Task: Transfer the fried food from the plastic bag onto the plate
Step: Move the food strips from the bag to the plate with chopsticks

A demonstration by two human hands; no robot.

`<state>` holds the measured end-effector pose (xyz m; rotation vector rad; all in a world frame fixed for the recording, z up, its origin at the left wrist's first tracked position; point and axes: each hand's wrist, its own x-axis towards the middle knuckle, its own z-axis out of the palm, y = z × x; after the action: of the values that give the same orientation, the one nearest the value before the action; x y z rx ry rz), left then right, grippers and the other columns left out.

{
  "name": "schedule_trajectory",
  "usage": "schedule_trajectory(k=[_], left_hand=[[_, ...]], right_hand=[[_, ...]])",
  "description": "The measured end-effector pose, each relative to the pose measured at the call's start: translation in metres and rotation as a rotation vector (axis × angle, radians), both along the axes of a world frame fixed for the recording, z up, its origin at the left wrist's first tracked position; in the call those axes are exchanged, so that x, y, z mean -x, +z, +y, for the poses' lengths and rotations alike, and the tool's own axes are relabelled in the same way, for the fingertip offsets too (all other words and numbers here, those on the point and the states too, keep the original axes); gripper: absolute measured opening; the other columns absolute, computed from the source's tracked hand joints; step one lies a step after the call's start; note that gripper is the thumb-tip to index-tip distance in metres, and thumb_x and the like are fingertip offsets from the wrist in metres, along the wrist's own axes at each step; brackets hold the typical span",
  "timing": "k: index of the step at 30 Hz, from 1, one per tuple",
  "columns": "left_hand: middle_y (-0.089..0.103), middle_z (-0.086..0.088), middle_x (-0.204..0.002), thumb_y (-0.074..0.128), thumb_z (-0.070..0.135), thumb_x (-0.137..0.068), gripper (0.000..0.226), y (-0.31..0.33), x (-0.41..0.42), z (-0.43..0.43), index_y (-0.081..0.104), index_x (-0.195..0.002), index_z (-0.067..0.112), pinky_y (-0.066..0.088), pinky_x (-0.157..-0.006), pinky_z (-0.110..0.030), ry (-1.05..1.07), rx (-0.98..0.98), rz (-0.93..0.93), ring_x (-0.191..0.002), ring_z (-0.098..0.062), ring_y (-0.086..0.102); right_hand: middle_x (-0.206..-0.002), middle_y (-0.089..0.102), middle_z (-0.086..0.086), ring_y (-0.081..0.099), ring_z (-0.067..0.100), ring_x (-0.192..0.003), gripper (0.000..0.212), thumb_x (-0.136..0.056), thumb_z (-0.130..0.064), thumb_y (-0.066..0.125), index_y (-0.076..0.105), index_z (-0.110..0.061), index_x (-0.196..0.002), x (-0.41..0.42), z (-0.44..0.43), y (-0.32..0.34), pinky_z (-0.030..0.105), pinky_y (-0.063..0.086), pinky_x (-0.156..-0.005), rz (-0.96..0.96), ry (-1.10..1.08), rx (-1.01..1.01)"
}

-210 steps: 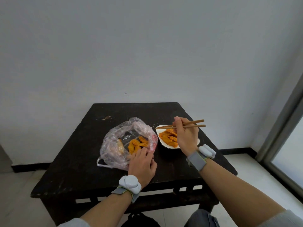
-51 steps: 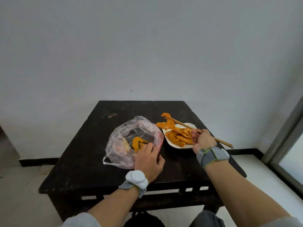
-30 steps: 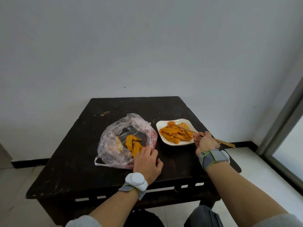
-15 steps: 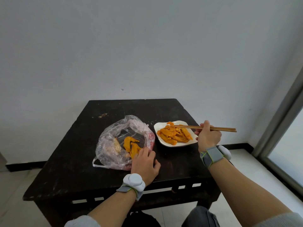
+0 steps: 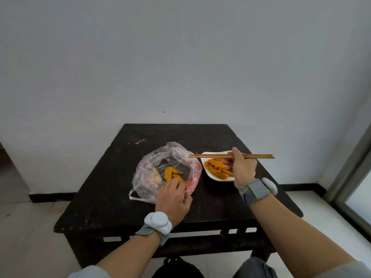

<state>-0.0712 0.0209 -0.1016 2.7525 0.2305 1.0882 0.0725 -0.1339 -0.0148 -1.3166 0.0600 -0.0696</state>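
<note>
A clear plastic bag (image 5: 152, 167) lies open on the black table (image 5: 112, 197), with orange fried pieces (image 5: 172, 173) inside. My left hand (image 5: 173, 199) presses down on the bag's near edge. To its right stands a white plate (image 5: 210, 173) holding several orange fried pieces (image 5: 215, 168). My right hand (image 5: 242, 169) hovers over the plate's right side and grips wooden chopsticks (image 5: 208, 156). They lie level, with tips pointing left over the gap between plate and bag. Nothing is held between the tips.
The table stands against a white wall (image 5: 180, 57). A window frame (image 5: 349, 167) runs down the right side. A dark bag (image 5: 178, 267) sits on the floor under the table's near edge. A small crumb patch (image 5: 140, 141) lies at the table's back left.
A piece carried by the chopsticks was laid on the plate. Since then my right hand has lifted and swung the empty chopsticks left toward the bag. The left hand stays on the bag.
</note>
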Motion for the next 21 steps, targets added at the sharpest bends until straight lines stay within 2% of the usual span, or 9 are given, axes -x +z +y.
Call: schedule_trajectory(k=[3, 6, 12, 21], left_hand=[[0.053, -0.004, -0.079, 0.049, 0.029, -0.079, 0.018, 0.0, 0.013, 0.014, 0.057, -0.075, 0.013, 0.044, -0.051, -0.032, 0.038, 0.012, 0.009, -0.068, -0.021, 0.05], [0.054, -0.002, -0.079, 0.049, 0.03, -0.079, 0.019, -0.004, 0.022, 0.027, 0.059, -0.076, 0.014, 0.045, -0.051, -0.033, 0.064, 0.045, 0.025, -0.07, -0.02, 0.053], [0.056, -0.002, -0.079, 0.047, 0.032, -0.077, 0.023, -0.015, 0.032, 0.039, 0.061, -0.078, 0.014, 0.043, -0.049, -0.029, 0.109, 0.039, 0.049, -0.07, -0.022, 0.055], [0.052, -0.003, -0.077, 0.046, 0.034, -0.078, 0.022, -0.02, 0.03, 0.041, 0.057, -0.076, 0.014, 0.044, -0.047, -0.033, 0.126, 0.068, 0.103, -0.068, -0.023, 0.053]], right_hand=[[-0.057, 0.067, 0.009, 0.063, 0.012, -0.044, 0.028, -0.095, -0.019, 0.062, 0.067, -0.002, -0.074, 0.007, 0.013, -0.006, 0.021, 0.047, -0.038, 0.001, 0.078, 0.013], [-0.063, 0.067, 0.015, 0.063, 0.014, -0.045, 0.025, -0.094, -0.018, 0.063, 0.068, 0.004, -0.082, 0.008, 0.022, -0.014, 0.023, 0.048, -0.039, 0.018, 0.13, 0.042], [-0.073, 0.071, 0.016, 0.065, 0.014, -0.05, 0.023, -0.093, -0.019, 0.065, 0.068, 0.001, -0.082, 0.014, 0.032, -0.024, 0.022, 0.048, -0.041, 0.02, 0.173, 0.095], [-0.068, 0.072, 0.009, 0.068, 0.018, -0.057, 0.032, -0.096, -0.032, 0.062, 0.069, -0.011, -0.072, 0.017, 0.041, -0.032, 0.026, 0.051, -0.046, -0.007, 0.001, 0.205]])
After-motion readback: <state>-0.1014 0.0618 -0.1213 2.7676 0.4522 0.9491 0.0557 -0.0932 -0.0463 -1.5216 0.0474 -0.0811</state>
